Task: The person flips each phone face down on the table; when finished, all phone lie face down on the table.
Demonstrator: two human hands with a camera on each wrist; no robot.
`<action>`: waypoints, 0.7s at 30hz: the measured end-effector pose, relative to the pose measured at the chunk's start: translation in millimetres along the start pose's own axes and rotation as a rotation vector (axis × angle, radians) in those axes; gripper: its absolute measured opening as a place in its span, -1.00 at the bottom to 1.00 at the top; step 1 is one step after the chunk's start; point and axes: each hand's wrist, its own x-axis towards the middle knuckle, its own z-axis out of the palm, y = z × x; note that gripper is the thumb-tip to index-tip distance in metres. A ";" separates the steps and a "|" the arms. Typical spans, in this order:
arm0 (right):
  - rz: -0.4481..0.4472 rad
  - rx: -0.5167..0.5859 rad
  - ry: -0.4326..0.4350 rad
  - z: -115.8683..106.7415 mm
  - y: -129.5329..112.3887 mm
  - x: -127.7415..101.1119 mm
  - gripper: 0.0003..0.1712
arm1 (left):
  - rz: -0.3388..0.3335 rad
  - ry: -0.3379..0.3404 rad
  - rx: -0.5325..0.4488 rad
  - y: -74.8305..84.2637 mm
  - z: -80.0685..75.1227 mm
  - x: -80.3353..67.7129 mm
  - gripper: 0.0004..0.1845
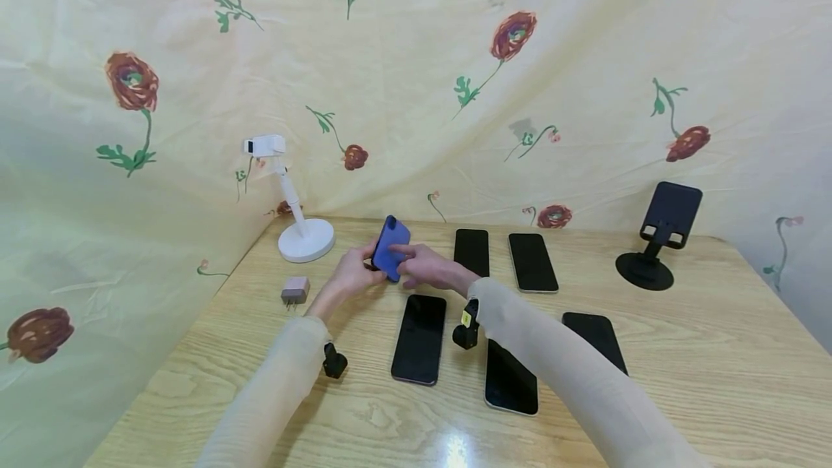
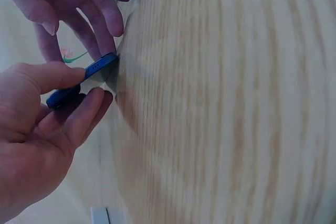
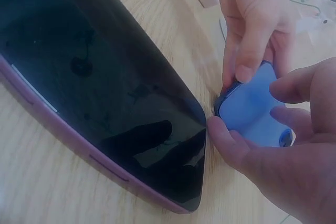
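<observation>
A blue phone [image 1: 391, 250], tilted up from the table with its blue side and camera corner showing, is held by my left hand [image 1: 357, 271]. In the left wrist view the left thumb lies on one face of the phone [image 2: 97, 69] and the fingers are under the other. My right hand [image 1: 429, 267] is at the phone's right side with its fingers spread and loosely bent. Its fingertips overlap the blue surface [image 3: 252, 108] in the right wrist view. A dark-screened phone [image 1: 419, 339] with a purple edge lies just in front of the hands.
More dark phones lie flat: two at the back [image 1: 471, 251] [image 1: 533, 263], one under the right forearm [image 1: 511, 379] and another right of it [image 1: 594, 338]. A white stand [image 1: 307, 240] and a charger plug [image 1: 295, 289] are left; a black phone stand [image 1: 656, 251] is right.
</observation>
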 end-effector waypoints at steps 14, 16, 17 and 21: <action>-0.028 0.031 0.024 -2.4 3.9 -0.7 -0.23 | 0.015 0.053 0.147 -5.7 2.7 0.4 -0.18; -0.035 0.030 0.024 -3.3 4.8 -0.4 -0.23 | 0.009 0.051 0.166 -6.2 3.3 0.0 -0.19; -0.038 0.030 0.024 -3.7 5.3 -0.2 -0.23 | 0.004 0.049 0.180 -6.3 3.5 -0.2 -0.20; -0.040 0.030 0.027 -5.2 5.9 -0.5 -0.24 | -0.035 0.028 0.223 -5.6 4.0 -1.1 -0.23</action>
